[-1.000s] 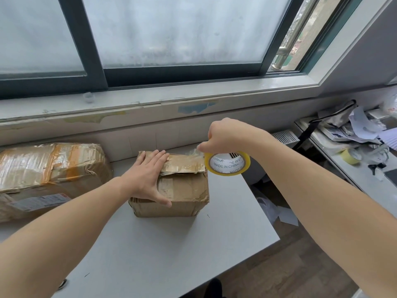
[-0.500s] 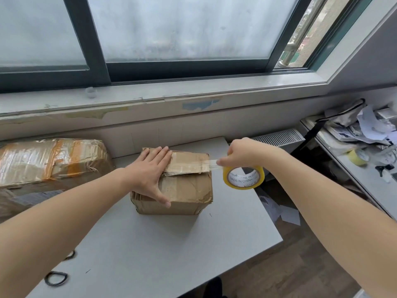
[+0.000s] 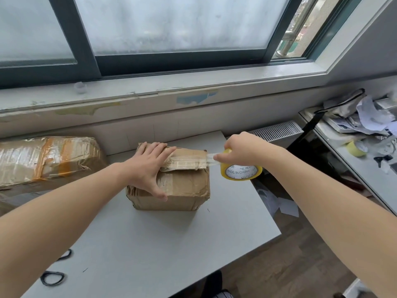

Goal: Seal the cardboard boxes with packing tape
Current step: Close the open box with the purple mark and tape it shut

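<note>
Box: small box (image 3: 182, 190) is sitting toward the far side of the table (image 3: 171, 244), dead ahead of me, so both arms are reaching it without stretching.
Left hand: my left hand (image 3: 148, 166) is lying flat on the left part of the lid, fingers straight, thumb hanging down the near face. I'm pressing so the box isn't sliding and the stuck end isn't peeling up.
Right hand: my right hand (image 3: 242, 147) is gripping the tape roll (image 3: 241, 172) from above, fingers curled over it, just off the box's right edge.
Strip: the clear strip (image 3: 193, 163) is running taut from beside my left fingertips across the lid to the roll. I'm holding the roll low so it's laying down flat, I reckon.
Next: probably heading down the right side, then needing a cut.
Scissors: scissors (image 3: 52, 277) are lying near left, well apart from the box, so that's looking like a reach.
Big box: big box (image 3: 43, 160) is sitting far left, looking shiny with tape all over.
</note>
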{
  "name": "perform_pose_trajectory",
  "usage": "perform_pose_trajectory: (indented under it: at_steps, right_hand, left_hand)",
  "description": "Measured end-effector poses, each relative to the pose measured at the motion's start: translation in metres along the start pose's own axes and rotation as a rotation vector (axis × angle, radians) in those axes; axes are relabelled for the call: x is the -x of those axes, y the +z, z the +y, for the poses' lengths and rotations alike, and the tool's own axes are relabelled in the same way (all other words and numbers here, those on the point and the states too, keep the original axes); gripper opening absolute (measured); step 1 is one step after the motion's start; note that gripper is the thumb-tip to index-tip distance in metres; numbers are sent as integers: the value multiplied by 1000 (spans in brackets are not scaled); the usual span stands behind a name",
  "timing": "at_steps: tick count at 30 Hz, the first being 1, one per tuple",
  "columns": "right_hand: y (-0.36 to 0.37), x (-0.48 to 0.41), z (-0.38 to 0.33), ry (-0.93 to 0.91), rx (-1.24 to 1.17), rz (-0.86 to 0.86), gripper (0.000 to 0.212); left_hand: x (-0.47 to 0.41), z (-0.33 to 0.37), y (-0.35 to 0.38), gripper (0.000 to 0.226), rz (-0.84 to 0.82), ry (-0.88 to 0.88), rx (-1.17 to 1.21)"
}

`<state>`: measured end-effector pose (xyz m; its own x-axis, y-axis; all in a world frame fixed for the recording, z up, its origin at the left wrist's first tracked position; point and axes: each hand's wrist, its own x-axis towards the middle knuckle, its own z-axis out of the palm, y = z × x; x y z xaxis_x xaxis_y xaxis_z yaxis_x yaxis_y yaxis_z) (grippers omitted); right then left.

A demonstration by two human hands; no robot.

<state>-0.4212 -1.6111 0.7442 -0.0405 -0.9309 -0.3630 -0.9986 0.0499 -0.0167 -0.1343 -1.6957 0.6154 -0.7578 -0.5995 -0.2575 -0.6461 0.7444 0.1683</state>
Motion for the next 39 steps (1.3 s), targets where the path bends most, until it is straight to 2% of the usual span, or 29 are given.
perform_pose_trajectory:
  at_steps: [4, 15, 26, 32, 39]
  right_hand:
    - [21, 5, 4, -1, -18, -38, 48]
    - [67, -25, 20, 67, -1, -154, 73]
    - [71, -26, 23, 63, -45, -182, 76]
    - [28, -7, 16, -25, 39, -18, 63]
    - [-14, 2, -9, -113, 168, 162, 60]
  left_hand:
    - [0, -3, 4, 153, 14, 13, -8]
    - [0, -7, 6, 150, -21, 23, -16]
    - [-2, -10, 8, 154, -49, 7, -75]
    - [-2, -7, 5, 155, -56, -4, -46]
    - [1, -4, 1, 156, -62, -17, -21]
